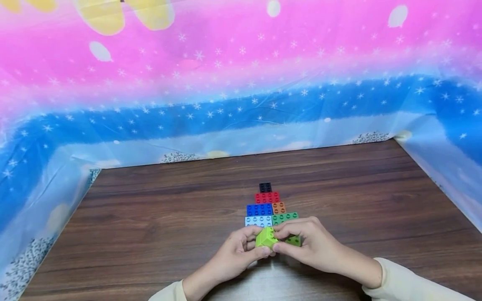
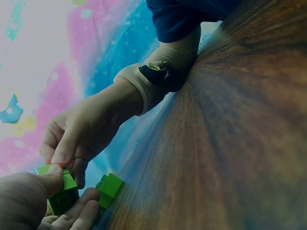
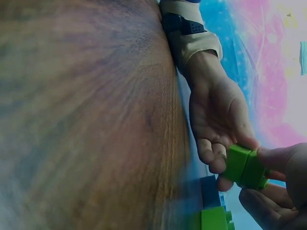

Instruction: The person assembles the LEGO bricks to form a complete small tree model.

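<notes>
Lime-green toy building bricks (image 1: 266, 238) are held up over the table between my two hands. In the right wrist view they show as two small blocks (image 3: 237, 163) set against each other. My left hand (image 1: 238, 251) pinches them from the left, thumb on the near side and fingers behind. From the right, my right hand (image 1: 320, 244) grips them between thumb and fingertips. Partly hidden behind the right hand, a green brick (image 1: 294, 241) lies on the table. Right beyond the fingers are a light-blue brick (image 1: 257, 220) and a darker green brick (image 1: 286, 217).
Farther back in the flat stepped arrangement lie a blue brick (image 1: 259, 210), an orange brick (image 1: 279, 207), a red brick (image 1: 267, 197) and a black brick (image 1: 265, 187). The brown wooden table (image 1: 158, 221) is bordered by a pink and blue patterned cloth (image 1: 226, 104).
</notes>
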`<state>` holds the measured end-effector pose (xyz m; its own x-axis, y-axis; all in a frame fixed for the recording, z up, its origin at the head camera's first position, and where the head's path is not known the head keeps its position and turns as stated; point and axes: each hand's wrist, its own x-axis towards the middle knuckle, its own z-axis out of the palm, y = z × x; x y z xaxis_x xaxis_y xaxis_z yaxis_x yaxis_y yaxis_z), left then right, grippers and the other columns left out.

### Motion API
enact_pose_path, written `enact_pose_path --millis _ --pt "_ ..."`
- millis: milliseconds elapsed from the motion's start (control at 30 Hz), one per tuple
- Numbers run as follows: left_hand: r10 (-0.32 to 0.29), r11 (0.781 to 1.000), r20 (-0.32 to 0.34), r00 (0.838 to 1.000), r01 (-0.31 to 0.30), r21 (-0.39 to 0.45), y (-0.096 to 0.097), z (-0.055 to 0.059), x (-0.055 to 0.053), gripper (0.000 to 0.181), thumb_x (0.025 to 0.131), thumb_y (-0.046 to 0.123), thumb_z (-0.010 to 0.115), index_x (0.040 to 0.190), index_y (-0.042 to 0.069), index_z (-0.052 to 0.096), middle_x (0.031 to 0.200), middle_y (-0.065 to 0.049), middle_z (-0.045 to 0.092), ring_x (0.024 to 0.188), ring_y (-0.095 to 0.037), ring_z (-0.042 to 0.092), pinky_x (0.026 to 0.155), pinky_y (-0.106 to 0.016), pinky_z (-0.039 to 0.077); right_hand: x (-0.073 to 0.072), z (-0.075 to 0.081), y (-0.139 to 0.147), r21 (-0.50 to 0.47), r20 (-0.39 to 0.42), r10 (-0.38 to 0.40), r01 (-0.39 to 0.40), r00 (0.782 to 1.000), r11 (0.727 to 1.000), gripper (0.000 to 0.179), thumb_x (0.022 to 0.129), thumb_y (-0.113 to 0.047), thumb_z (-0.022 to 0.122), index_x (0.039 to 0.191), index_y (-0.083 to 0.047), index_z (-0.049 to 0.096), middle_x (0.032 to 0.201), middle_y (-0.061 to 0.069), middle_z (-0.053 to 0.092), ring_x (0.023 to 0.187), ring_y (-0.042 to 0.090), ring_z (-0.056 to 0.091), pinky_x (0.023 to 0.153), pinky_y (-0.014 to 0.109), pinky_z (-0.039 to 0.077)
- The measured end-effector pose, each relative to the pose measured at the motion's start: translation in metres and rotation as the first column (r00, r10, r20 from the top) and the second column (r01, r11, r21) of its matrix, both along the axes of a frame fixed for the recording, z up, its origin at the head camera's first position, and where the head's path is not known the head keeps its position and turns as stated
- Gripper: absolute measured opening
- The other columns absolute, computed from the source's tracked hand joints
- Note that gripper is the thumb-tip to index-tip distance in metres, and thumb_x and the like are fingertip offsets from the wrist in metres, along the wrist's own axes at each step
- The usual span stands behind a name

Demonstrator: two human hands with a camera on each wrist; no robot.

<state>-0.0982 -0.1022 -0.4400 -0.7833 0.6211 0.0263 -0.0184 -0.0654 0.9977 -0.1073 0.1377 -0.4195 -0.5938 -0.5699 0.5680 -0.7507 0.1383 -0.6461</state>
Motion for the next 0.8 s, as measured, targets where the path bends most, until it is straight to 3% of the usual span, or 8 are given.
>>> enact_pose_path --millis 200,333,567,800 --pt "0.007 1.0 -0.02 1.0 -0.007 -0.007 -0.0009 0.003 -0.0007 0.043 0.102 0.002 0.067 0.137 -0.018 0.051 0.129 -0.031 0.066 0.108 -0.012 0.073 0.094 -0.028 0.058 0.0059 0.0036 -0.0045 0.015 -0.098 -0.03 0.031 0.995 0.999 0.016 0.09 0.0 0.082 0.104 -0.008 0.079 0.108 0.013 0.078 0.103 0.034 0.076 0.086 0.028 0.062" --pt "-0.004 1.0 -0.013 1.0 0.004 -0.005 0.0001 0.002 -0.0024 0.041 0.103 0.003 0.067 0.135 -0.017 0.053 0.124 -0.031 0.068 0.105 -0.012 0.074 0.093 -0.03 0.06 0.0041 0.0038 -0.0028 0.027 -0.088 -0.033 0.036 0.996 0.999 0.022 0.086 0.005 0.083 0.104 -0.007 0.079 0.106 0.011 0.079 0.103 0.033 0.076 0.086 0.029 0.062" --pt "-0.048 0.999 0.057 0.997 0.047 0.016 0.0007 -0.0027 -0.0039 0.037 0.105 0.007 0.066 0.132 -0.015 0.055 0.118 -0.031 0.07 0.091 -0.012 0.075 0.085 -0.031 0.063 0.0038 0.0005 -0.0009 0.05 -0.027 -0.029 0.03 0.999 0.998 0.019 0.09 0.002 0.081 0.105 -0.009 0.078 0.106 0.006 0.079 0.105 0.031 0.076 0.087 0.038 0.063" --pt "-0.041 0.998 0.049 0.998 0.039 0.053 0.0 -0.0045 -0.0036 0.041 0.103 0.003 0.067 0.135 -0.018 0.052 0.12 -0.031 0.069 0.1 -0.014 0.075 0.092 -0.035 0.06 0.0073 0.0004 -0.0028 0.022 0.012 -0.063 0.063 0.998 0.998 0.018 0.089 0.0 0.082 0.103 -0.011 0.079 0.105 0.004 0.079 0.105 0.028 0.076 0.089 0.036 0.063"
